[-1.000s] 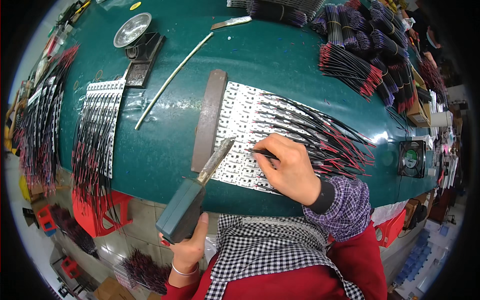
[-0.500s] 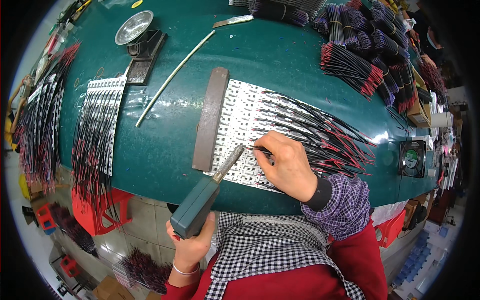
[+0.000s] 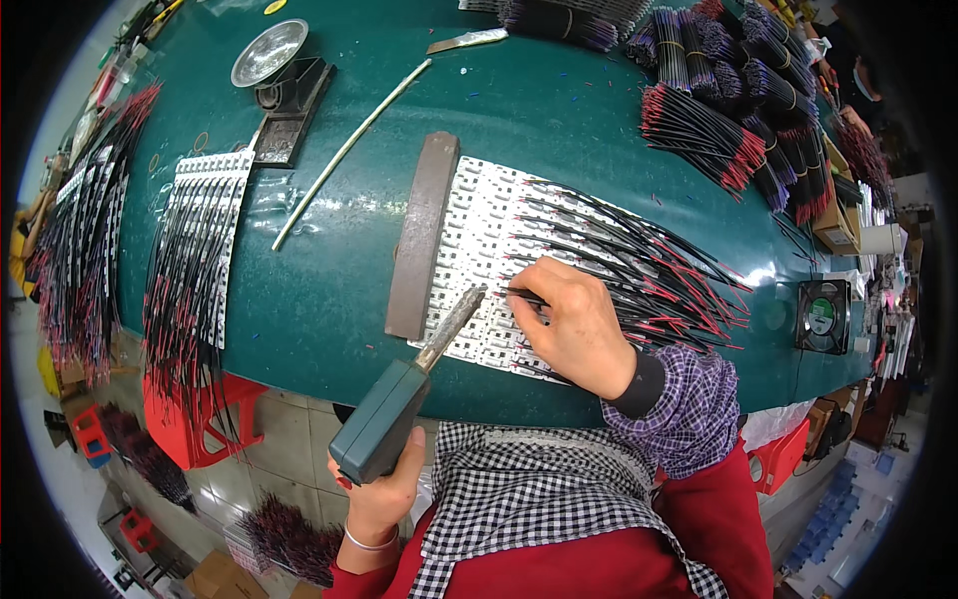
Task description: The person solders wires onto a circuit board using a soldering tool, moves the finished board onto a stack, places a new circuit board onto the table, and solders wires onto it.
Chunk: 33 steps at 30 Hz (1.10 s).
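- Left hand [image 3: 384, 489] is wrapped tight round the teal grip of a soldering iron [image 3: 399, 419], low at the near edge of the counter [image 3: 329, 309].
- The iron's tip reaches up and right onto the white strip panel [image 3: 479, 230], landing in one of the nearest rows.
- Right hand [image 3: 579, 324] rests on the panel, fingers pinched shut on a thin black wire [image 3: 521, 296], its end held right at the iron's tip.
- So both hands meet at one joint, tip and wire end touching or as good as; too fine to say which.
- Done so far, by my reading: most rows above carry black and red leads [image 3: 659, 275], fanning off to the right over the panel's edge.
- Left on this panel: only a few near rows, partly hidden under the right hand, so I can't count them.
- A dark flat bar [image 3: 424, 235] lies along the panel's left edge, seemingly pinning it down.
- A second wired panel [image 3: 205, 225] sits well apart to the left, leads trailing toward the near edge; that one looks finished.
- More wired strips [image 3: 70, 250] hang over the far left rim.
- Bundled wire stock [image 3: 738, 120] is piled at the far right, plenty of it, so I judge much work remains beyond this panel.
- An iron stand [image 3: 284, 105] with a round metal dish [image 3: 267, 52] waits at the far left, unused.
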Each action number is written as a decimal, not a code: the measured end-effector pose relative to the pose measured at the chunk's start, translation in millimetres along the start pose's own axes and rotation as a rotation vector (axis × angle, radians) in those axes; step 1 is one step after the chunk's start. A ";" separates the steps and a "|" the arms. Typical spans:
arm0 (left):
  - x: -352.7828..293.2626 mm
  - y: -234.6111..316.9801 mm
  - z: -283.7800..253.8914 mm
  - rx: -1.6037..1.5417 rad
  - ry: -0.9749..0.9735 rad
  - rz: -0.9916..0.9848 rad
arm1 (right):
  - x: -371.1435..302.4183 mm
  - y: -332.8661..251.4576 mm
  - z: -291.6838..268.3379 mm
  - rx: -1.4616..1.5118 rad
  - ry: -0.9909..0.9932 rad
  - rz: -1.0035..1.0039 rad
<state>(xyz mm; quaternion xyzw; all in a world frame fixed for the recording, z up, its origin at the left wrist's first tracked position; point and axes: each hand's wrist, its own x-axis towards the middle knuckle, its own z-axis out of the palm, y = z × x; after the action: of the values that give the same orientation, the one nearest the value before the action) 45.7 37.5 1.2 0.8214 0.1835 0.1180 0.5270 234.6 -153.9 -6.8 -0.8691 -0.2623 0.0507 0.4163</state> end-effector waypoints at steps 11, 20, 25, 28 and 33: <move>10.1 8.4 4.1 -0.012 -0.003 0.023 | 5.6 3.4 -3.8 0.053 -0.069 0.030; -11.3 -7.6 -6.2 -0.169 0.002 -0.097 | 3.1 0.9 -8.0 0.004 -0.105 0.035; -11.5 -8.1 -5.4 -0.150 0.036 -0.057 | -2.5 -1.0 -16.0 0.034 -0.053 -0.117; -13.4 -8.4 -5.8 -0.164 0.073 -0.075 | -3.5 -12.1 -21.4 0.009 0.094 -0.167; -15.0 -8.8 -7.3 -0.163 0.090 -0.070 | -15.2 -19.9 -4.5 0.093 0.040 -0.074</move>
<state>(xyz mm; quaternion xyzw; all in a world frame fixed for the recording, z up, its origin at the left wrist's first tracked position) 27.8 40.5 -3.7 0.7626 0.2255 0.1509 0.5872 214.8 -154.4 9.1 -0.8394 -0.2830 0.0300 0.4630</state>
